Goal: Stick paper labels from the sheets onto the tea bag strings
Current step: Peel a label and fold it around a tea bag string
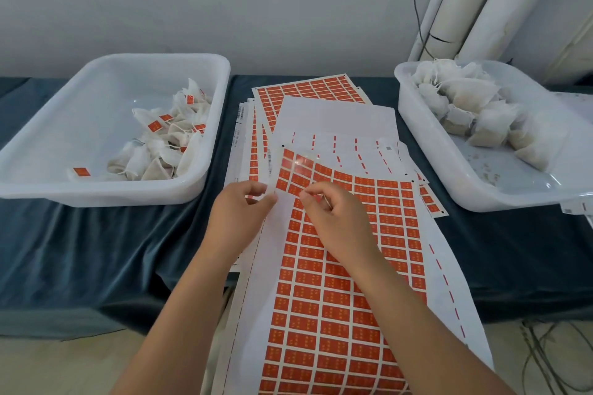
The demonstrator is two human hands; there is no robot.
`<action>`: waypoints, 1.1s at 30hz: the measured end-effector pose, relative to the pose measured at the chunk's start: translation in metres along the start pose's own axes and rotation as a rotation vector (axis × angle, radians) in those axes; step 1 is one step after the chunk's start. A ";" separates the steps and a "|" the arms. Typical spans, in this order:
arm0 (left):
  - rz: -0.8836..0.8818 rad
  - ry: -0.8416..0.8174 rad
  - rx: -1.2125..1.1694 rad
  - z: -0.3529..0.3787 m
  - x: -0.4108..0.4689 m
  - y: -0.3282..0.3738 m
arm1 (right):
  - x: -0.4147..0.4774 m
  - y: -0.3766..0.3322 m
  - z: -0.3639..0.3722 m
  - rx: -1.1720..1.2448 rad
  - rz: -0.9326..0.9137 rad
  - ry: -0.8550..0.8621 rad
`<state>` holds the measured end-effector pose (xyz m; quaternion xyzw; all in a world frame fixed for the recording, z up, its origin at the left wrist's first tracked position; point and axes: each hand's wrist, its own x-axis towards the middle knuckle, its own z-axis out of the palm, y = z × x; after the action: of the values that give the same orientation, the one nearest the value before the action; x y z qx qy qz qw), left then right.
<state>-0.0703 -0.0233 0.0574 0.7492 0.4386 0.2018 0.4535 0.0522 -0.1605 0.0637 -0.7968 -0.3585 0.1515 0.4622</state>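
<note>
Label sheet [346, 266]: long axis near-to-far on desk [80, 250], near end overhanging. Left hand [239, 215] fingers pinch its lifted far-left corner; right hand [333, 218] fingers pinch sheet surface alongside. Left of sheet, left tray [96, 199]: labelled tea bags [167, 141]. Right of sheet, right tray [449, 183]: unlabelled tea bags [475, 106].

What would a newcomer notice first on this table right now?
The big label sheet of orange-red stickers fills the centre, with the left hand and right hand pinching it near its raised far left corner. The left tray holds labelled tea bags; the right tray holds bare tea bags.
</note>
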 end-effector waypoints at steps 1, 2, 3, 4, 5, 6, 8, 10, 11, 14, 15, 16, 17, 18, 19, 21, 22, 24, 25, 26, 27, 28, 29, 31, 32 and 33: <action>0.018 -0.006 0.000 -0.001 -0.001 0.000 | 0.000 0.001 0.001 -0.018 -0.028 0.009; 0.042 -0.010 -0.003 -0.002 -0.003 0.000 | 0.001 0.002 0.001 -0.030 -0.054 0.014; 0.060 -0.024 -0.014 -0.004 -0.005 0.002 | 0.001 0.001 0.001 -0.038 -0.076 0.017; 0.070 -0.052 -0.047 -0.006 -0.008 0.005 | 0.000 0.000 0.001 -0.047 -0.098 0.020; 0.070 -0.088 -0.094 -0.007 -0.011 0.007 | -0.001 -0.002 0.000 -0.062 -0.124 0.026; 0.066 -0.118 -0.146 -0.009 -0.014 0.010 | -0.003 -0.005 -0.002 -0.085 -0.154 0.037; 0.079 -0.142 -0.191 -0.011 -0.020 0.015 | -0.005 -0.010 -0.004 -0.153 -0.223 0.063; 0.106 -0.152 -0.192 -0.011 -0.025 0.020 | -0.005 -0.015 -0.007 -0.243 -0.313 0.081; 0.125 -0.158 -0.180 -0.012 -0.028 0.022 | -0.005 -0.018 -0.008 -0.301 -0.370 0.086; 0.224 -0.152 -0.033 -0.014 -0.033 0.026 | -0.001 -0.023 -0.015 -0.502 -0.531 0.052; 0.257 -0.157 0.035 -0.015 -0.034 0.027 | 0.001 -0.025 -0.018 -0.559 -0.555 0.024; 0.281 -0.163 0.094 -0.015 -0.036 0.028 | 0.003 -0.026 -0.022 -0.606 -0.568 -0.004; 0.293 -0.165 0.132 -0.016 -0.037 0.030 | 0.004 -0.028 -0.025 -0.649 -0.576 -0.021; 0.300 -0.163 0.154 -0.017 -0.038 0.030 | 0.006 -0.029 -0.027 -0.690 -0.585 -0.024; 0.314 -0.155 0.173 -0.017 -0.039 0.031 | 0.007 -0.030 -0.029 -0.726 -0.600 -0.020; 0.353 -0.134 0.225 -0.017 -0.040 0.032 | 0.008 -0.033 -0.030 -0.777 -0.634 -0.019; 0.360 -0.132 0.250 -0.016 -0.040 0.032 | 0.008 -0.034 -0.030 -0.798 -0.649 -0.022; 0.353 -0.128 0.264 -0.016 -0.041 0.033 | 0.008 -0.033 -0.029 -0.808 -0.666 -0.025; 0.350 -0.127 0.260 -0.016 -0.041 0.033 | 0.007 -0.031 -0.029 -0.794 -0.664 -0.029; 0.349 -0.131 0.254 -0.016 -0.042 0.034 | 0.007 -0.029 -0.029 -0.769 -0.661 -0.033; 0.351 -0.132 0.243 -0.016 -0.042 0.033 | 0.006 -0.027 -0.028 -0.738 -0.658 -0.035; 0.348 -0.141 0.232 -0.016 -0.043 0.033 | 0.005 -0.025 -0.027 -0.709 -0.656 -0.031; 0.347 -0.146 0.215 -0.016 -0.044 0.032 | 0.004 -0.023 -0.025 -0.684 -0.653 -0.020; 0.330 -0.149 0.165 -0.015 -0.045 0.032 | 0.004 -0.020 -0.023 -0.625 -0.635 0.039; 0.314 -0.148 0.138 -0.015 -0.045 0.031 | 0.004 -0.019 -0.024 -0.591 -0.607 0.074; 0.300 -0.139 0.111 -0.014 -0.045 0.030 | 0.003 -0.018 -0.025 -0.557 -0.564 0.097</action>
<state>-0.0901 -0.0596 0.0946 0.8423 0.3000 0.1904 0.4053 0.0609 -0.1679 0.0921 -0.7682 -0.5684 -0.1223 0.2682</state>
